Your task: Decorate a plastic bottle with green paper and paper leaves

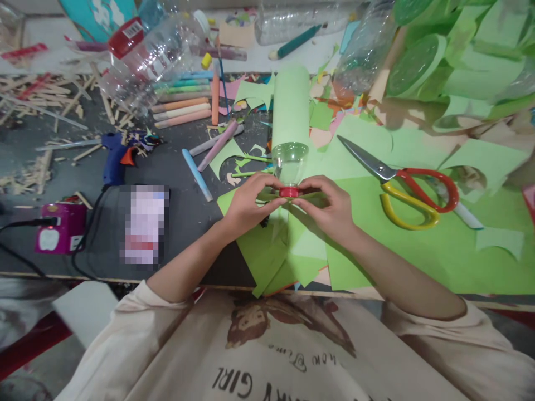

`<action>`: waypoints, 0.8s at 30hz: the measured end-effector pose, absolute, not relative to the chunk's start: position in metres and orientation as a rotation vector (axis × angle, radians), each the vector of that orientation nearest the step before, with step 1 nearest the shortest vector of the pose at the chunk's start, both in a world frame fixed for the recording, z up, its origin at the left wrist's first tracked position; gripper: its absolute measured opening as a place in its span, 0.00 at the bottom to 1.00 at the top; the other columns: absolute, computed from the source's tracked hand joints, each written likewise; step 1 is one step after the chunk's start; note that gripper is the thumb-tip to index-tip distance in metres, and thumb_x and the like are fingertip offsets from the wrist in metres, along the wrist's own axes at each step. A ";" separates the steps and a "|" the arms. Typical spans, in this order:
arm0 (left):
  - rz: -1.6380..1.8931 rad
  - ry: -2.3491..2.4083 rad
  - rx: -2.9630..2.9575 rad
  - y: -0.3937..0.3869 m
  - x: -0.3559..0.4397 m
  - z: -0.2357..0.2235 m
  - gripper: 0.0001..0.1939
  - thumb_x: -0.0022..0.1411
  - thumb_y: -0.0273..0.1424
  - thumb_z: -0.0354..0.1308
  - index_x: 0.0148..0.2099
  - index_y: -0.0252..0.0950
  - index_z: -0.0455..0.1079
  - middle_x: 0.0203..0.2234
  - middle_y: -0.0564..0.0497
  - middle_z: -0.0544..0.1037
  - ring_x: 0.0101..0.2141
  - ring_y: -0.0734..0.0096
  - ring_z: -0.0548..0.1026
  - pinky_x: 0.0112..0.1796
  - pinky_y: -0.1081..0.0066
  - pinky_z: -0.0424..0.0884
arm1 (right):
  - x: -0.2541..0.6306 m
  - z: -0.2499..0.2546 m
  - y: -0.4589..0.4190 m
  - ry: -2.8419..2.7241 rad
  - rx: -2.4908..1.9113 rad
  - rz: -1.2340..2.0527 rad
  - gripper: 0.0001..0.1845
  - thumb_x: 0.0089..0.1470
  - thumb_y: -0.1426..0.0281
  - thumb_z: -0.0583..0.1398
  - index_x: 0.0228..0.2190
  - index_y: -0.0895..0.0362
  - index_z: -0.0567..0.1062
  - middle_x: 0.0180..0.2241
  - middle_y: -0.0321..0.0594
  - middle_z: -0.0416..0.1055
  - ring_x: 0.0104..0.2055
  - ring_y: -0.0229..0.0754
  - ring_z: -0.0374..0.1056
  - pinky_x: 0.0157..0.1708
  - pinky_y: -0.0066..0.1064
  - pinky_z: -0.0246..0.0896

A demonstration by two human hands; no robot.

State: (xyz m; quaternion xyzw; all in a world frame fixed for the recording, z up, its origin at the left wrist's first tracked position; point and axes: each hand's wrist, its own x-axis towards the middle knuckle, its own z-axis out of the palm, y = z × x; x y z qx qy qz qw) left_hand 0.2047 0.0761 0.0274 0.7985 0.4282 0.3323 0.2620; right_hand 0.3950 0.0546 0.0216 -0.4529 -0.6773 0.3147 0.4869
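Note:
A clear plastic bottle wrapped in light green paper (290,111) lies on the table, its red cap (288,192) pointing toward me. My left hand (249,203) pinches the left side of the cap and neck with closed fingers. My right hand (327,205) pinches the right side in the same way. A thin green paper piece (267,196) sits around the neck under my fingertips. Both hands rest over green paper sheets (376,245).
Red and yellow scissors (407,189) lie open to the right. A blue glue gun (112,159), chalk sticks (179,106), wooden sticks (37,100) and empty bottles (146,55) crowd the left and back. A purple box (58,227) with cables sits at left.

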 end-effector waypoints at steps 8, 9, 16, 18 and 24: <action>0.916 1.149 2.146 0.078 0.204 0.026 0.09 0.59 0.29 0.62 0.42 0.38 0.69 0.37 0.52 0.79 0.41 0.69 0.76 0.42 0.70 0.72 | 0.395 0.020 0.055 -1.651 -1.128 0.777 0.09 0.54 0.63 0.64 0.36 0.52 0.74 0.34 0.38 0.76 0.36 0.40 0.74 0.36 0.36 0.75; 0.914 1.154 2.148 0.078 0.204 0.025 0.09 0.59 0.28 0.62 0.43 0.38 0.69 0.38 0.52 0.79 0.41 0.69 0.76 0.42 0.70 0.72 | 0.395 0.020 0.054 -1.648 -1.129 0.777 0.09 0.54 0.63 0.65 0.37 0.52 0.74 0.35 0.38 0.76 0.36 0.40 0.74 0.36 0.36 0.75; 0.893 1.137 2.152 0.077 0.204 0.027 0.10 0.59 0.26 0.61 0.44 0.39 0.69 0.40 0.51 0.78 0.44 0.68 0.76 0.47 0.67 0.71 | 0.396 0.023 0.050 -1.649 -1.155 0.783 0.10 0.53 0.64 0.65 0.37 0.52 0.73 0.34 0.37 0.76 0.33 0.40 0.75 0.36 0.35 0.74; 0.900 1.116 2.167 0.077 0.204 0.027 0.11 0.59 0.25 0.60 0.44 0.39 0.68 0.40 0.51 0.77 0.44 0.68 0.75 0.46 0.67 0.71 | 0.396 0.023 0.050 -1.661 -1.151 0.774 0.10 0.53 0.64 0.65 0.37 0.52 0.73 0.35 0.37 0.76 0.34 0.41 0.75 0.37 0.36 0.75; 0.892 1.104 2.220 0.075 0.204 0.024 0.12 0.58 0.25 0.62 0.44 0.39 0.67 0.40 0.49 0.78 0.45 0.65 0.75 0.46 0.65 0.72 | 0.397 0.023 0.049 -1.740 -1.179 0.699 0.10 0.53 0.62 0.64 0.37 0.51 0.72 0.34 0.39 0.76 0.34 0.42 0.74 0.34 0.37 0.74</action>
